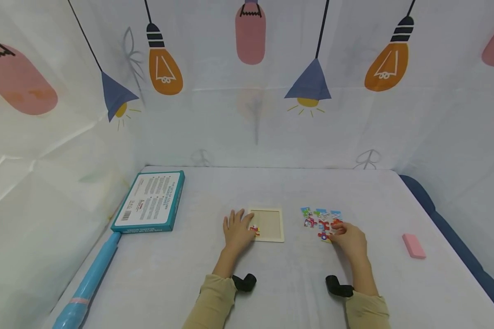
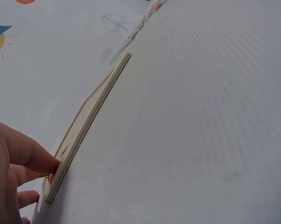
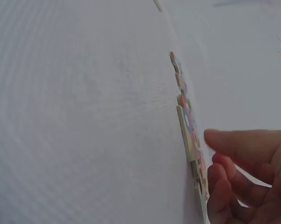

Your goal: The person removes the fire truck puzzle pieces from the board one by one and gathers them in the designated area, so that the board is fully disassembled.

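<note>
My left hand (image 1: pixel 237 233) lies at the left edge of a shallow wooden puzzle tray (image 1: pixel 268 240), fingers spread. Its thumb touches a red-patterned jigsaw piece (image 1: pixel 255 230) in the tray's lower left corner; the left wrist view shows the thumb (image 2: pixel 42 161) pressing just inside the rim. To the right, my right hand (image 1: pixel 350 241) hovers at the right side of several loose jigsaw pieces (image 1: pixel 323 225). In the right wrist view its thumb (image 3: pixel 238 142) and bent fingers stand a little apart beside the pieces, and no piece shows between them.
A teal-edged box (image 1: pixel 148 201) lies at the table's back left, with a long light-blue object (image 1: pixel 94 269) in front of it. A pink block (image 1: pixel 414 246) sits on the right. Patterned white cloth (image 1: pixel 230 119) hangs behind the white table (image 1: pixel 284 292).
</note>
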The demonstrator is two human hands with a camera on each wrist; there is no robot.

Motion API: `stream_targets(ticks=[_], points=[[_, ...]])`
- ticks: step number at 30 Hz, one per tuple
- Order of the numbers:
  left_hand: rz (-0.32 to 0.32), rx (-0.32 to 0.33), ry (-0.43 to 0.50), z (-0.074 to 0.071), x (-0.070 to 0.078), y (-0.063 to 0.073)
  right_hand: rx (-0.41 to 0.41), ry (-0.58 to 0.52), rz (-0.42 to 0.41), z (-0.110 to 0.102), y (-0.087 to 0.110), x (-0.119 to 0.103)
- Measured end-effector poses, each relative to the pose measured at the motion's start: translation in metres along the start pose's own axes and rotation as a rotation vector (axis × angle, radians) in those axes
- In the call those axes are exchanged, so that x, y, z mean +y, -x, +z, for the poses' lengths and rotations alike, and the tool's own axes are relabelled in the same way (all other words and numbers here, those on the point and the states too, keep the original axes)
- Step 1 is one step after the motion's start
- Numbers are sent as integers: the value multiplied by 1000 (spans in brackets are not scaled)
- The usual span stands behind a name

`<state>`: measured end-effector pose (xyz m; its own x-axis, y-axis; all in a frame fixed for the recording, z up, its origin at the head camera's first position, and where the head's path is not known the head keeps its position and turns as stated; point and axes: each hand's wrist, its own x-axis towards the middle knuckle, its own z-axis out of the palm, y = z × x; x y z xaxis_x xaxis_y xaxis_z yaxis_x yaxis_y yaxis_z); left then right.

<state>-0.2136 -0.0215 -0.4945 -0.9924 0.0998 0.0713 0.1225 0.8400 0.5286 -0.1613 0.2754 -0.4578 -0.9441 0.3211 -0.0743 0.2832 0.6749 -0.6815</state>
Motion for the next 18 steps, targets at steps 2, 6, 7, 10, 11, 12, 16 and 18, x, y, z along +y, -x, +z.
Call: stream_targets(ticks=[2,6,7,10,11,12,16,18], points=[[8,5,3,0,0,0,-2,-59,-1,1,-1,-1],[13,2,7,0,0,0,-27,-199,6,5,-2,-6],[12,-1,6,0,0,-1,-38,-233,10,6,-3,-8],[9,-4,6,1,-1,-1,-60,-277,8,11,-4,-16],[8,-5,7,1,-2,-2,-62,-286,2,14,-4,-18],[7,-6,8,1,-2,-2,-67,-298,-8,17,-5,-21],[10,-5,11,1,-2,-1,-110,-355,-43,31,-5,-31],[11,-10,8,0,-2,-1,-136,-381,-54,38,-5,-37]])
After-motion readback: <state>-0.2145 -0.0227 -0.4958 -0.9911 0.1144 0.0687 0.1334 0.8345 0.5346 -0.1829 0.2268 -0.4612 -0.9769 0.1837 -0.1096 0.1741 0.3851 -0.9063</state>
